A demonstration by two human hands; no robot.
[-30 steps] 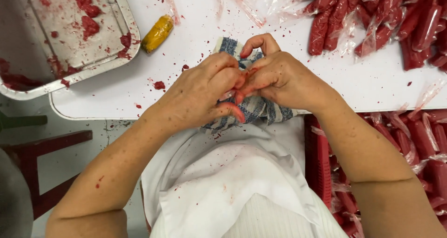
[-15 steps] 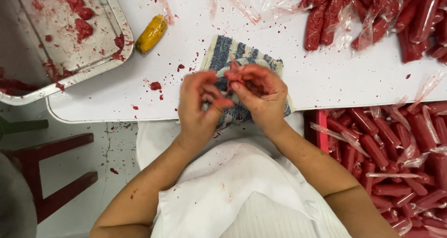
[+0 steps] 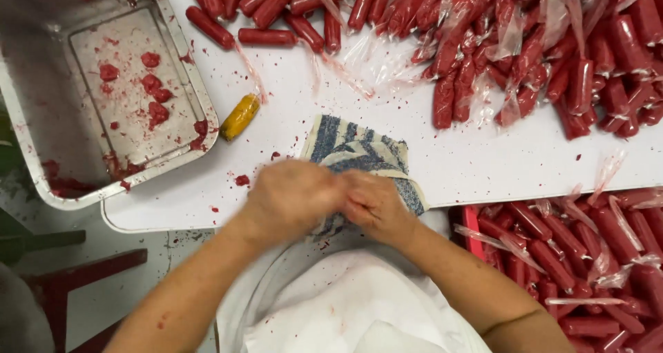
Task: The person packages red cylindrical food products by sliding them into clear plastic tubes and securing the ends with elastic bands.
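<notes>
Metal tray (image 3: 41, 153), 10 o'clock: red scraps.
Yellow casing piece (image 3: 240, 117) beside it.
Left hand (image 3: 293, 199), right hand (image 3: 373, 206): blurred, pressed on blue-striped cloth (image 3: 359, 149) at centre; grip cannot be told.
Risk: cloth slipping off white surface (image 3: 483, 159).
Sausages (image 3: 497, 42), 1 o'clock, crowd it.

Steel tray (image 3: 41, 153), yellow cylinder (image 3: 240, 117), red sausages (image 3: 552, 56) on white table (image 3: 483, 159)

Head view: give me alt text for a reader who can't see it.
Both hands, left hand and right hand, press together on a blue striped cloth at the edge of a white table. Piles of red sausages in clear wrap lie beyond, a metal tray and a small yellow object to the left.
</notes>
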